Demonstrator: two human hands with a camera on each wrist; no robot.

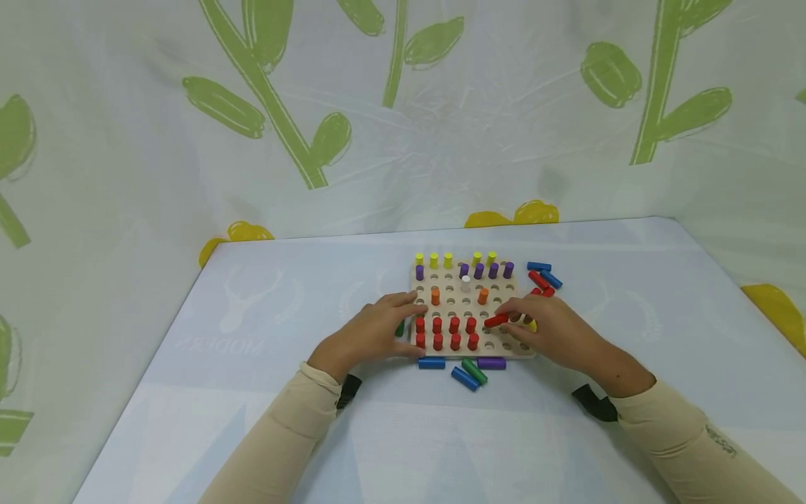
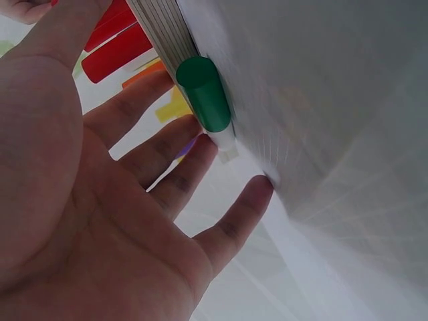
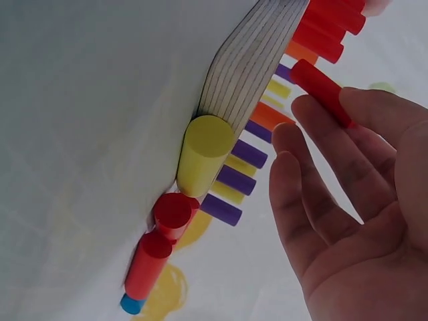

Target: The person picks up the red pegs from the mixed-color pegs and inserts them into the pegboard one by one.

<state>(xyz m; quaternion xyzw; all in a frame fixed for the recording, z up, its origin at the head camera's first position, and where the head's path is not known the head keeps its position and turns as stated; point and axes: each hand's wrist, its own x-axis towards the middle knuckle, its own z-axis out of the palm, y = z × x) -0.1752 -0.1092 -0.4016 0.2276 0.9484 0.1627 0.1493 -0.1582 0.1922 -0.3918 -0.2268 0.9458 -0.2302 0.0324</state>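
Note:
A wooden pegboard [image 1: 466,309] with rows of holes lies flat on the table. Red pegs [image 1: 455,325] stand in its two front rows on the left. My right hand [image 1: 550,329] pinches a loose red peg [image 3: 319,88] between thumb and fingers, tilted above the board's right part. At the board's left edge my left hand [image 1: 373,334] rests with its fingers spread and nearly straight. A green peg [image 2: 206,93] lies along that edge, right by the left fingertips. Orange pegs [image 1: 435,297], purple pegs [image 1: 494,270], yellow pegs [image 1: 434,260] and one white peg [image 1: 465,283] stand farther back.
In front of the board lie blue [image 1: 431,363], green [image 1: 474,371] and purple [image 1: 492,363] pegs. More blue pegs [image 1: 539,266] and red pegs [image 1: 539,281] are scattered at its back right. A yellow peg [image 3: 206,154] lies against the right edge. Leaf-patterned cloth [image 1: 504,126] hangs behind the table.

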